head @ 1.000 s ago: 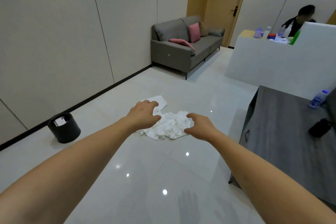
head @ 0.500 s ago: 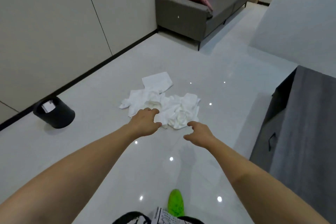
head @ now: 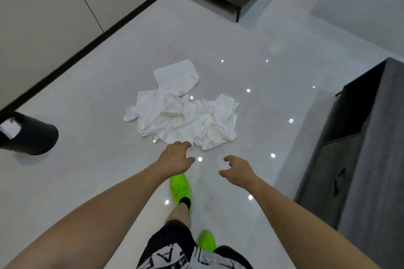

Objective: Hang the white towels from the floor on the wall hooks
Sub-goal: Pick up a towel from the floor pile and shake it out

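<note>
The towels [head: 183, 116] lie crumpled in a heap on the floor [head: 262, 54], mid-scene. Just near of them, the left hand [head: 176, 158] reaches out palm down, fingers loosely curled, holding nothing; whether its fingertips touch the cloth is unclear. The right hand [head: 237, 170] hovers apart, fingers spread and bent, empty. A bin [head: 32, 135] at far left and a cabinet [head: 358, 148] at right are cut off.

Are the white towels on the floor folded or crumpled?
Mostly crumpled: the white towels lie in a wrinkled, overlapping heap on the floor. Only the far piece lies flat. Neither hand holds them.
</note>
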The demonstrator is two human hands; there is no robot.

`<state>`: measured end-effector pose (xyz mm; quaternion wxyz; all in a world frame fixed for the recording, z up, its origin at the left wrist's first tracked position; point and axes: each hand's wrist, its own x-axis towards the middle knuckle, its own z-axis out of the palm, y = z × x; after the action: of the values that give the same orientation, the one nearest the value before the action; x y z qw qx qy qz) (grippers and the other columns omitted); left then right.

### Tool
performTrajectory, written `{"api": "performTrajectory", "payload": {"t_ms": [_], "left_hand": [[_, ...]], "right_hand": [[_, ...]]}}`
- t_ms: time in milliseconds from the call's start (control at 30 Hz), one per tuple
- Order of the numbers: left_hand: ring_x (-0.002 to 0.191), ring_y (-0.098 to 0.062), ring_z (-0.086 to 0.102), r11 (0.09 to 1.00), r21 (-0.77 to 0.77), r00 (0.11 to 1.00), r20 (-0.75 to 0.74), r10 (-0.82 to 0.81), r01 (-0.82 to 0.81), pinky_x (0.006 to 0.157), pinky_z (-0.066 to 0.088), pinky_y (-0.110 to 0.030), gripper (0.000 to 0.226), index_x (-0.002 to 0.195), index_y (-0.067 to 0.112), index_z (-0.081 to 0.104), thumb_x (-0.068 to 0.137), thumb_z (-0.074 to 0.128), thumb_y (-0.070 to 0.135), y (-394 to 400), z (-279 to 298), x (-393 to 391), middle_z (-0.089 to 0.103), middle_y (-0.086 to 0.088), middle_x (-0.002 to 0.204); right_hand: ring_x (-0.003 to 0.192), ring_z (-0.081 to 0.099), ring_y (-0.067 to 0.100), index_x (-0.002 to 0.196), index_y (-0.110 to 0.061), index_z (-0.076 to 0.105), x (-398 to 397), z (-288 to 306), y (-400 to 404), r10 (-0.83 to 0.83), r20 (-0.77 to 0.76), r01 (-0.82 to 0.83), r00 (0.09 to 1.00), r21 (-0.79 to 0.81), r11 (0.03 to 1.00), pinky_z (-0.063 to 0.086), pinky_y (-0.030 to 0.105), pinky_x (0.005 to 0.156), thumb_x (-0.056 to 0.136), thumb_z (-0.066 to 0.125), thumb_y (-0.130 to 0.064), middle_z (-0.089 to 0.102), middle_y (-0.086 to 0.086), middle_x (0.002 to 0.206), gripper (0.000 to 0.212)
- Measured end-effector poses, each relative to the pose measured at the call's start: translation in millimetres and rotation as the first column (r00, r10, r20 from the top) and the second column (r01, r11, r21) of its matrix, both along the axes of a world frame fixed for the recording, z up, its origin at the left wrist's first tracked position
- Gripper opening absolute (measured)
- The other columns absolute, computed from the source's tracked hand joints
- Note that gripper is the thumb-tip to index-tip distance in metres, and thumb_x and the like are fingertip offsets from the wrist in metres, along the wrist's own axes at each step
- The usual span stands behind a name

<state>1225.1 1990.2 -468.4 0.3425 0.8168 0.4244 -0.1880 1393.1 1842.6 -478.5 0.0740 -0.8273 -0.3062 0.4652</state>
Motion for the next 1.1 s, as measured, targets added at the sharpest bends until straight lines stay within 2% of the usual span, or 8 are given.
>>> {"api": "performTrajectory", "payload": {"t_ms": [200, 367, 667, 800, 933, 1000, 1067, 1100], "left_hand": [[0.122, -0.029, 0.047, 0.996, -0.063, 0.998, -0.022, 0.066, -0.067, 0.096, 0.039, -0.035, 0.054, 0.140, 0.019, 0.045, 0.092, 0.057, 0.041, 74.1, -44.8, 45.2, 0.052, -0.013, 0.129], [0.120, -0.029, 0.049, 0.984, -0.089, 0.988, -0.040, 0.151, -0.154, 0.092, 0.038, -0.033, 0.049, 0.136, 0.017, 0.049, 0.092, 0.058, 0.037, 104.3, -105.0, 78.2, 0.055, -0.013, 0.126], [0.115, -0.026, 0.052, 0.952, -0.152, 0.964, -0.045, 0.261, -0.265, 0.084, 0.032, -0.025, 0.045, 0.132, 0.019, 0.051, 0.091, 0.059, 0.037, 138.8, -338.4, 151.8, 0.057, -0.009, 0.121], [0.115, -0.025, 0.052, 0.947, -0.165, 0.961, -0.040, 0.272, -0.275, 0.086, 0.034, -0.027, 0.048, 0.134, 0.020, 0.049, 0.091, 0.057, 0.040, 155.3, -447.2, 174.7, 0.055, -0.008, 0.125], [0.111, -0.025, 0.054, 0.955, -0.149, 0.967, -0.029, 0.254, -0.256, 0.083, 0.038, -0.029, 0.049, 0.135, 0.019, 0.047, 0.092, 0.056, 0.040, 168.3, -532.6, 188.9, 0.054, -0.008, 0.127], [0.105, -0.023, 0.055, 0.959, -0.141, 0.970, -0.026, 0.243, -0.244, 0.079, 0.039, -0.028, 0.049, 0.136, 0.020, 0.046, 0.092, 0.055, 0.041, 170.2, -561.1, 191.0, 0.054, -0.007, 0.125], [0.107, -0.023, 0.054, 0.964, -0.138, 0.974, -0.037, 0.223, -0.226, 0.082, 0.040, -0.029, 0.049, 0.137, 0.020, 0.045, 0.093, 0.054, 0.041, 171.3, -579.3, 192.2, 0.053, -0.007, 0.127], [0.110, -0.024, 0.053, 0.965, -0.140, 0.975, -0.044, 0.218, -0.222, 0.085, 0.040, -0.030, 0.049, 0.137, 0.020, 0.045, 0.093, 0.054, 0.040, 171.8, -583.9, 192.8, 0.052, -0.007, 0.128]], "right_hand": [[0.119, 0.057, 0.022, 0.142, -0.017, 0.048, 39.4, -47.4, 79.3, -0.050, -0.036, 0.049, 0.998, -0.040, 0.998, 0.047, 0.030, 0.093, 0.086, 0.068, -0.035, 0.060, 0.007, 0.131, 0.061], [0.121, 0.056, 0.021, 0.139, -0.017, 0.051, 71.2, -111.7, 116.2, -0.026, -0.072, 0.021, 0.997, -0.072, 0.997, 0.041, 0.028, 0.098, 0.086, 0.068, -0.033, 0.065, 0.007, 0.123, 0.058], [0.123, 0.055, 0.022, 0.139, -0.016, 0.052, 153.8, -348.5, 181.4, 0.034, -0.052, -0.039, 0.998, -0.104, 0.994, 0.041, 0.026, 0.094, 0.085, 0.067, -0.032, 0.060, 0.007, 0.132, 0.058], [0.128, 0.051, 0.023, 0.143, -0.014, 0.047, 176.3, -460.1, 212.6, 0.110, -0.034, -0.113, 0.993, -0.108, 0.988, 0.041, 0.030, 0.100, 0.087, 0.065, -0.032, 0.056, 0.009, 0.137, 0.061], [0.137, 0.040, 0.026, 0.153, -0.014, 0.027, 187.9, -549.3, 239.8, 0.271, 0.098, -0.269, 0.958, -0.033, 0.963, 0.037, 0.035, 0.107, 0.092, 0.061, -0.028, 0.024, 0.005, 0.160, 0.072], [0.129, 0.047, 0.029, 0.154, -0.018, 0.019, 191.3, -578.2, 249.1, 0.367, 0.161, -0.370, 0.916, -0.012, 0.929, 0.047, 0.039, 0.097, 0.091, 0.060, -0.021, 0.013, 0.000, 0.163, 0.076], [0.113, 0.056, 0.030, 0.151, -0.018, 0.022, 195.3, -594.4, 254.2, 0.439, 0.210, -0.441, 0.874, -0.038, 0.897, 0.050, 0.038, 0.080, 0.089, 0.059, -0.014, 0.029, 0.003, 0.155, 0.073], [0.103, 0.059, 0.030, 0.146, -0.016, 0.028, 196.6, -598.7, 254.8, 0.448, 0.232, -0.447, 0.863, -0.060, 0.892, 0.048, 0.036, 0.072, 0.089, 0.058, -0.012, 0.042, 0.007, 0.143, 0.065]]}}
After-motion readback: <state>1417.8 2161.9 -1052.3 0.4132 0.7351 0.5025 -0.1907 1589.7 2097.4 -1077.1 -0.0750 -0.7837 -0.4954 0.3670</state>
